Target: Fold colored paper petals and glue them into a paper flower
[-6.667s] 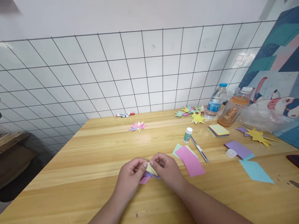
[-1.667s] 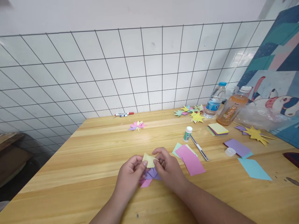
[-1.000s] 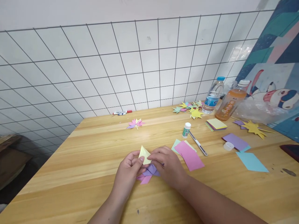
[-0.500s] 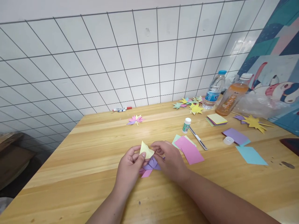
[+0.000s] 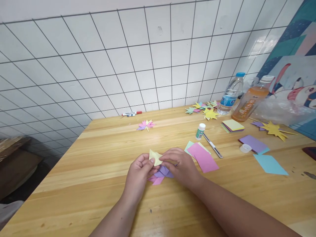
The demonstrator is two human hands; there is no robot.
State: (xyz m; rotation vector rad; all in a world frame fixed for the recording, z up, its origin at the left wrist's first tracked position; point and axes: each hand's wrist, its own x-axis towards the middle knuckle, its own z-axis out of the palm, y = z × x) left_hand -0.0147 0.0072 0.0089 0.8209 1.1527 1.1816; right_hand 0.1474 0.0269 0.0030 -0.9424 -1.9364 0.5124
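Observation:
A small folded piece of pale yellow paper is held up between my two hands. My left hand pinches its left side, the thumb lying on the front face. At the paper's right corner, my right hand closes thumb and fingers on its edge. Beneath them on the table lie purple folded papers and pink folded papers, partly hidden by the hands.
On the wooden table, pink sheets, a glue stick and a utility knife lie right of my hands. Farther right are a blue sheet, a paper stack, a water bottle and an orange drink bottle. A paper leaf lies behind.
My right fingers have come onto the yellow paper's right corner, and the paper has tilted flatter. The whole view has shifted slightly.

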